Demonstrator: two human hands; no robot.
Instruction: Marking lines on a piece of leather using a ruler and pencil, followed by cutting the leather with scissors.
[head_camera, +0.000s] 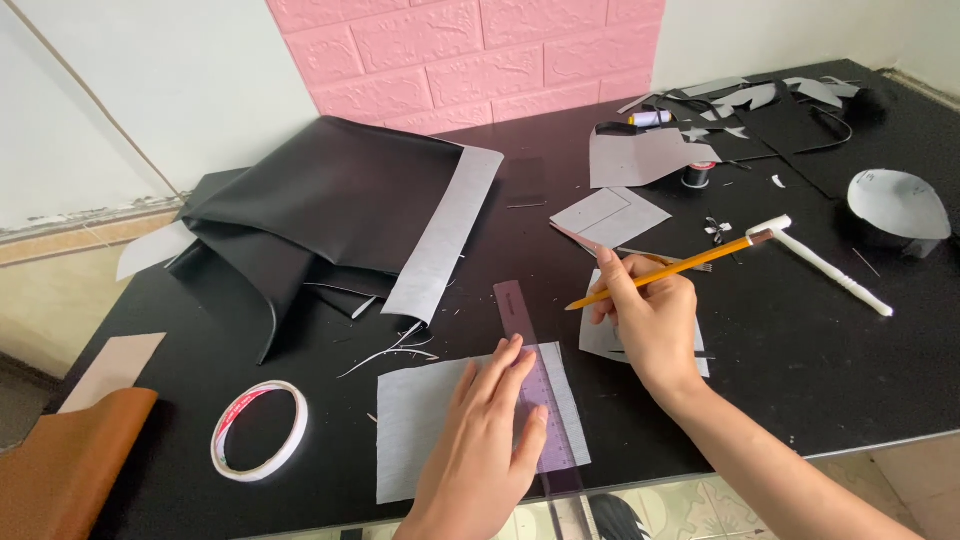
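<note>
Black table (800, 340): folded black leatherette sheet (320, 200) toward the far left corner, grey cut piece (430, 420) at the near edge. Left hand (490, 440) flat, fingers spread, pinning purple ruler (535, 390) along the piece's right side. Right hand (650, 320) grips yellow pencil (660, 272), lifted beside the ruler; marking step, steady ruler needed.

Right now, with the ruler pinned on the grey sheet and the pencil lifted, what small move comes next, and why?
Probably bring the pencil tip down to the purple ruler edge. The left hand lies flat on the ruler over the grey sheet, while the right hand holds the pencil above a smaller grey piece, its tip clear of the ruler.
</note>
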